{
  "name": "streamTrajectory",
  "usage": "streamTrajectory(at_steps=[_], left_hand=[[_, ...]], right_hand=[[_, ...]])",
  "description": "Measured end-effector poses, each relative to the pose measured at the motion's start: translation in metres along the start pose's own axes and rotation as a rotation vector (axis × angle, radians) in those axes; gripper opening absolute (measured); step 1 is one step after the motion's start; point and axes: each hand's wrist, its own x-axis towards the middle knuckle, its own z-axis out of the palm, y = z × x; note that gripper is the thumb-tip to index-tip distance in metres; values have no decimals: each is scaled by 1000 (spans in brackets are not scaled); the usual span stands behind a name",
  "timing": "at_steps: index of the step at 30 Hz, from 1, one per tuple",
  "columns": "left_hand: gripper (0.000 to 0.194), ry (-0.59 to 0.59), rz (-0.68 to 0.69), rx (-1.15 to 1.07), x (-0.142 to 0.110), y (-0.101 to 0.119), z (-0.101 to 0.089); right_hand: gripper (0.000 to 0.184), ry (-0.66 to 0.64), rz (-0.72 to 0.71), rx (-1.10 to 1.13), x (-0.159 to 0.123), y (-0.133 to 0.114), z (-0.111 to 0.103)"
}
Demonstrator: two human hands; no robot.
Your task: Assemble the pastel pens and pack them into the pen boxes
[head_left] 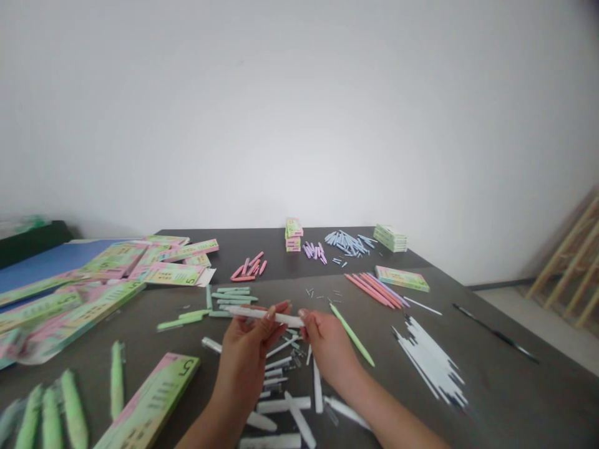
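White pen barrel [290, 320], pink-and-green box [152, 399], coral pens [372, 290], dark-grey table [477, 386].

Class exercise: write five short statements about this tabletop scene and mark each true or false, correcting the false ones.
1. The left hand holds a white pen. True.
2. The right hand is empty. False: the right hand has its fingers on one end of that pen.
3. White refills lie to the right of the right hand. True.
4. The blue pieces lie at the table's near edge. False: the blue pieces lie toward the far edge of the table.
5. A dark slim rod lies to the right of the refills. True.
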Motion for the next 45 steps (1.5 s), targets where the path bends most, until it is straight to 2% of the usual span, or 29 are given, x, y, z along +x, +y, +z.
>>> streamTrajectory(at_steps=[3, 5, 8, 10, 17, 20, 22, 25, 29, 31, 34, 37, 40, 42, 45], left_hand=[[13, -11, -13, -27, 0, 1, 0], [12, -25, -10, -45, 1, 3, 1], [15, -24, 5, -62, 1, 6, 0], [17, -9, 16, -63, 0, 7, 0], [17, 101, -19, -64, -1, -1, 3], [19, 110, -74, -71, 1, -3, 1], [18, 79, -82, -76, 2, -1, 0], [18, -33, -29, -88, 1, 8, 1], [41, -176, 37, -56, 1, 24, 4], [35, -206, 42, -24, 1, 28, 3], [26, -218, 23, 4, 3, 29, 1], [21, -178, 7, -14, 4, 23, 0], [14, -68, 2, -86, 5, 13, 2], [18, 20, -29, -134, 6, 6, 3], [23, 114, -106, -179, 7, 2, 5]], right_hand=[[53, 33, -24, 6, -2, -2, 1], [59, -65, 65, 60, -3, -4, -2], [59, -290, 249, 172, -4, -7, -5], [57, -327, 278, 192, -3, -7, -5], [55, 41, -4, 39, -6, -1, 4], [45, 96, -86, -5, -9, -2, 5], [42, 75, -59, 11, -8, -2, 6], [47, -55, 109, 94, -3, -2, 6], [43, -395, 383, 228, 3, -5, -3], [42, -530, 449, 277, 4, -7, -11], [42, -597, 454, 321, 5, -9, -19], [46, -519, 389, 308, 4, -7, -14], [50, -299, 246, 232, 0, -4, -3], [50, -122, 109, 141, -4, -3, 3], [41, 50, -94, -1, -9, -4, 4]])
